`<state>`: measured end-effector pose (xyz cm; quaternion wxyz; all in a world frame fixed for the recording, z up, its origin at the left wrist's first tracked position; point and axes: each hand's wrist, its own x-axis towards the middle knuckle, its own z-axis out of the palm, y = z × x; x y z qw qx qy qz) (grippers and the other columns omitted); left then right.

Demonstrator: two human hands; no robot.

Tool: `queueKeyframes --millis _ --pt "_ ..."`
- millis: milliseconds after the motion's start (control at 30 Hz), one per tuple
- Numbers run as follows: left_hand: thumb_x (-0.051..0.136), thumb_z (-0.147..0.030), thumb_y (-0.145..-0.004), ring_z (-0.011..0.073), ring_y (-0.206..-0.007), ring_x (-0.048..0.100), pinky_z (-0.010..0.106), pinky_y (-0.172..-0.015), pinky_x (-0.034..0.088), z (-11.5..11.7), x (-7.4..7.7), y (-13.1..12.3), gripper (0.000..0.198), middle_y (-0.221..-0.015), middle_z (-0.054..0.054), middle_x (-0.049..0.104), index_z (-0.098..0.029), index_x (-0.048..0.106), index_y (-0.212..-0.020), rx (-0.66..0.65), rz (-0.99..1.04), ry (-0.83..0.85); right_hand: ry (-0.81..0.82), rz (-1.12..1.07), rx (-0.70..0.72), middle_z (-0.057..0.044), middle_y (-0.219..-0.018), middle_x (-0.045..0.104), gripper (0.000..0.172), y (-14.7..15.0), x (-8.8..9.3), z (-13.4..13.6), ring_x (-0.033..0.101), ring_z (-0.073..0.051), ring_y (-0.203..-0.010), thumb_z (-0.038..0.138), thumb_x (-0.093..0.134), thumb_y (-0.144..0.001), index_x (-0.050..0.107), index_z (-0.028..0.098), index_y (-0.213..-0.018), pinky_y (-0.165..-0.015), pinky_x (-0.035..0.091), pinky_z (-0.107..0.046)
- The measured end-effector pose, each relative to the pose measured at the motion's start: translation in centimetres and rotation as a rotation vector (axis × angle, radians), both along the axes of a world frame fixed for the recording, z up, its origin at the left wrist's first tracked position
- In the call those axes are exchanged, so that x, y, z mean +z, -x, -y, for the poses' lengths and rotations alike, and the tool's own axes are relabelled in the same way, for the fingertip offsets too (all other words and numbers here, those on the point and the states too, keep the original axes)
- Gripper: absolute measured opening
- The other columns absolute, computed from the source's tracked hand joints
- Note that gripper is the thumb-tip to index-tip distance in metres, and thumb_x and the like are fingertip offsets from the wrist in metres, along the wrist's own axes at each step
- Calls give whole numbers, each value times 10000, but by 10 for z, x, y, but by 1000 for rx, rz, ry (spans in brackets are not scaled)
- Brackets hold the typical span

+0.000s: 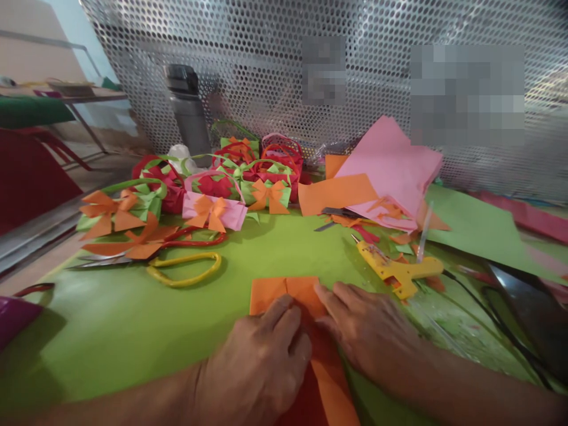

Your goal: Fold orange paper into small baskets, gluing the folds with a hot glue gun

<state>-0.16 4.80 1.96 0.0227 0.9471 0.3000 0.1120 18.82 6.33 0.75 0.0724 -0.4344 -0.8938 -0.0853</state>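
Note:
A folded orange paper (284, 293) lies on the green table cover (133, 331) close to me. My left hand (257, 361) presses on its near left part with the fingers curled down against the sheet. My right hand (368, 331) lies flat on the paper's right side, fingers stretched along a fold. A red sheet (306, 402) shows under the orange one between my wrists.
Yellow-handled scissors (184, 269) and red-handled scissors (195, 239) lie to the left. A yellow glue gun (399, 269) lies to the right. Several paper baskets with orange bows (213, 201) stand behind, with pink (390, 165) and orange sheets, a grey flask (189, 109) and a perforated metal screen.

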Motion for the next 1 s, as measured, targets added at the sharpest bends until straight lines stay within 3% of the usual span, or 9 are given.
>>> queueKeyframes --millis 267,567,667,800,1000 --pt "487 -81 -765 239 -784 568 314 -557 551 0 -1 -1 104 -812 114 603 -135 540 -693 6 -21 5 -107 131 -33 -60 -767 622 389 -2 -2 3 603 -226 -651 294 584 -802 559 99 -1139 -468 396 -340" --pt "482 -99 -766 240 -774 563 292 -525 533 2 2 -3 106 -788 106 597 -146 527 -683 25 -57 -29 -112 140 34 -75 -791 616 349 -2 0 1 592 -247 -674 229 551 -810 570 86 -1127 -458 466 -368" --pt "488 -100 -764 222 -766 562 273 -531 533 1 -2 -3 103 -801 113 602 -144 530 -681 17 -48 -31 -111 68 158 -108 -900 647 290 -4 -1 -3 603 -258 -782 173 424 -868 583 92 -1095 -547 515 -387" --pt "501 -93 -762 234 -767 576 279 -498 535 1 -5 -3 99 -800 125 611 -137 534 -680 20 -15 -47 -127 -27 341 -123 -1103 644 340 -7 -3 -7 577 -242 -1010 85 311 -896 593 62 -1084 -818 519 -389" --pt "536 -108 -758 249 -790 589 300 -518 552 2 -4 -2 76 -820 132 624 -132 548 -688 30 -14 -36 -84 -56 310 -161 -1163 617 322 -9 -6 -8 555 -263 -1091 125 386 -892 567 40 -1144 -856 516 -420"
